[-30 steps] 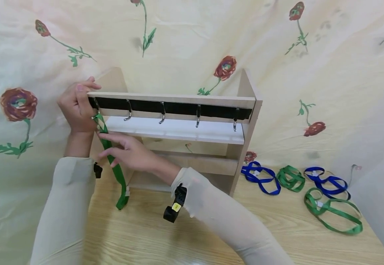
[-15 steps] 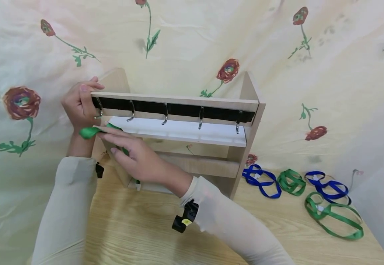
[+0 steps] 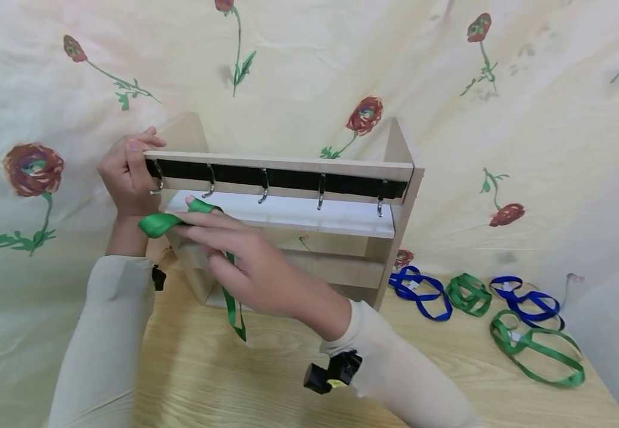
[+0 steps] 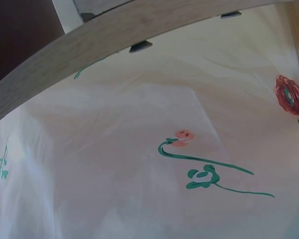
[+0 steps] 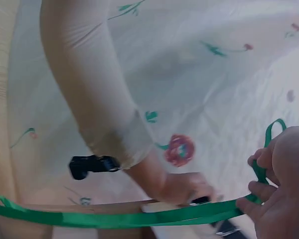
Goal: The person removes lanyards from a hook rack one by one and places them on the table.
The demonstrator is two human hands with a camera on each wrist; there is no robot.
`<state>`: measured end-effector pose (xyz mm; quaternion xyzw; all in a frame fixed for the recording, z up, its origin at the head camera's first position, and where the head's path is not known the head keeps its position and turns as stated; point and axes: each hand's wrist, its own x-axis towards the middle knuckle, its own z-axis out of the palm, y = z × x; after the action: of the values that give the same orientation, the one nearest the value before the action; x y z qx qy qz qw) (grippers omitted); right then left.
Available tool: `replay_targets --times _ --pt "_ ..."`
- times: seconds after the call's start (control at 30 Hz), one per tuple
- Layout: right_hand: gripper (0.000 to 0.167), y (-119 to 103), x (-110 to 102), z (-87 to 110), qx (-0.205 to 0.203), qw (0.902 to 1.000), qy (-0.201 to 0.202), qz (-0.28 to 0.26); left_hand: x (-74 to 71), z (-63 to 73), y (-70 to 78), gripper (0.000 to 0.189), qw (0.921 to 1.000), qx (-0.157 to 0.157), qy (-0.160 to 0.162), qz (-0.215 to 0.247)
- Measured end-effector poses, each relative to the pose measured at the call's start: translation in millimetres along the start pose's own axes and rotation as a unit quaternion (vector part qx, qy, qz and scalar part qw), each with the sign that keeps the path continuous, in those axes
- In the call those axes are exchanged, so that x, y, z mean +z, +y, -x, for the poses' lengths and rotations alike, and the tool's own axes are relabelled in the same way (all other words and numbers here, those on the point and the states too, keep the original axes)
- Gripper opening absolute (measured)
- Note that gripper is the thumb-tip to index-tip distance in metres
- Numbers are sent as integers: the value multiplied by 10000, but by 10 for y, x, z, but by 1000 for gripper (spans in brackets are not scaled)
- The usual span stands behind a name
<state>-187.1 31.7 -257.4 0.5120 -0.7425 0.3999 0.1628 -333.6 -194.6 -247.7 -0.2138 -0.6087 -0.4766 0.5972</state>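
My left hand grips the left end of the top rail of a pale wooden hook rack, thumb in front. My right hand holds a green lanyard just below the leftmost hook. One loop of the lanyard sticks out past the fingertips, and the rest hangs under the palm. In the right wrist view the strap stretches from the right fingers across the bottom, passing before the rack. All the hooks on the black strip are bare. The left wrist view shows mostly floral cloth.
Right of the rack, two blue lanyards and two green lanyards lie coiled on the wooden table. Behind stands a flower-printed cloth. A white shelf sits below the hooks.
The green lanyard, at the leftmost hook one second ago, is now off it in my right hand. That hand has drawn back to the right and toward me. My left hand stays on the rail.
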Motion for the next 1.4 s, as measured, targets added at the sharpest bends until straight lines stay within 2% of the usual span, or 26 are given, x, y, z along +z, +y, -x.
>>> replay_targets --times 0.2,0.37,0.6,0.77,1.03,1.23,1.4 --pt "43 -162 -191 226 -289 9985 354 315 4 -10 -8 48 10000 -51 47 -4" --pt "40 -208 -366 401 -413 9949 860 336 5 -2 -38 48 9999 -100 48 -70" --pt "34 -185 -695 618 100 9861 1585 484 -4 1 -56 47 9998 -81 5 -156" --pt "30 -157 -942 744 95 9773 1993 714 -3 3 -47 46 9998 -82 -24 -184" --pt "28 -227 -1243 924 156 9637 2601 586 -26 12 -75 46 9999 -67 -14 -147" --pt "25 -223 -1425 1185 277 9541 2890 734 -20 16 -120 48 9999 -45 -74 -62" --pt "21 -190 -1555 1413 475 9536 2860 815 -16 -3 -140 49 10000 -71 7 -66"
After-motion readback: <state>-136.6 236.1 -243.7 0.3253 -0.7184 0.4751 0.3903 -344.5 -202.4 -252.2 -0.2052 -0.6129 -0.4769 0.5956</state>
